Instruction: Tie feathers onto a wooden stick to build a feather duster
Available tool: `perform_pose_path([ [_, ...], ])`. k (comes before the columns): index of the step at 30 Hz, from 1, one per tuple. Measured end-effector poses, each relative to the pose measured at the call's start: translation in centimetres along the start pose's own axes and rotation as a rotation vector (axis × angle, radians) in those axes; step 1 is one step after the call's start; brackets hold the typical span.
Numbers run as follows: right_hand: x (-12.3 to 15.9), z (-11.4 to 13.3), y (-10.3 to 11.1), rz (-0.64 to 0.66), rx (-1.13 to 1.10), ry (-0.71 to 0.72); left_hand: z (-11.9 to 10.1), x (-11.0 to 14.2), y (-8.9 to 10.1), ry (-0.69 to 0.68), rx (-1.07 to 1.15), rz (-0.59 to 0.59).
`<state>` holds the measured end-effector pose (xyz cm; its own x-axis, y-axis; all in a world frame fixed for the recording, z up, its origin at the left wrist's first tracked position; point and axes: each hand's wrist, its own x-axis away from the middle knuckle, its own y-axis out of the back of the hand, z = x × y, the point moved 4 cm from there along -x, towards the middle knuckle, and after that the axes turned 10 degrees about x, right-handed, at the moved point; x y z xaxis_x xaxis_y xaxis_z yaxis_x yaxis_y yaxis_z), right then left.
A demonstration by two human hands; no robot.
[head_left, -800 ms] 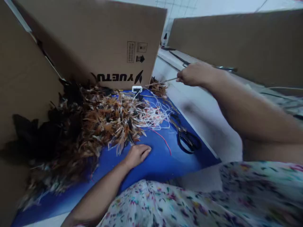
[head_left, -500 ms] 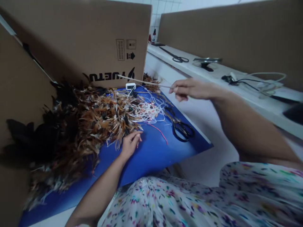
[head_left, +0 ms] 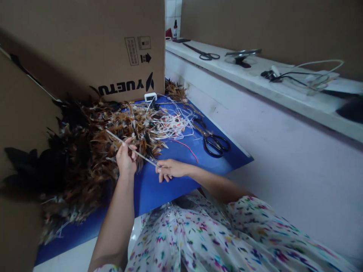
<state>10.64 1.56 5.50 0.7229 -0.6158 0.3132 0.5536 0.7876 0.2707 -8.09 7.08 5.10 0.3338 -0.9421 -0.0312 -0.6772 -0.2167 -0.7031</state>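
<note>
A thin pale stick (head_left: 144,157) slants across in front of me between both hands. My left hand (head_left: 126,156) is closed around its middle part, and the far end juts out over the feathers. The near end sits pinched in the fingers of my right hand (head_left: 170,169). Brown and black feathers (head_left: 93,139) lie in a big heap beside and beyond my left hand. Beyond my right hand is a tangle of white string (head_left: 174,122), with a red string (head_left: 187,146) trailing from it across the blue board (head_left: 170,194).
Black-handled scissors (head_left: 214,143) lie at the board's right edge. A small white device (head_left: 150,97) stands at the back before a cardboard box (head_left: 85,45). The white ledge (head_left: 227,56) on the right carries more scissors (head_left: 208,56), a metal stand (head_left: 243,54) and cables (head_left: 295,75).
My right hand has come down and left with the stick, from above the scissors to the board's front. My left hand has risen from the board and closed on the stick.
</note>
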Motion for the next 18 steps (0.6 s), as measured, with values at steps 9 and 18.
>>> perform_pose_path([
  [9,0.7,-0.4,3.0,-0.284,0.411,0.087,-1.3,-0.1,0.1,0.016,-0.102,-0.016],
  [18,-1.1,-1.8,10.7,-0.622,0.643,-0.062,-0.6,0.3,-0.2,0.083,-0.229,0.031],
])
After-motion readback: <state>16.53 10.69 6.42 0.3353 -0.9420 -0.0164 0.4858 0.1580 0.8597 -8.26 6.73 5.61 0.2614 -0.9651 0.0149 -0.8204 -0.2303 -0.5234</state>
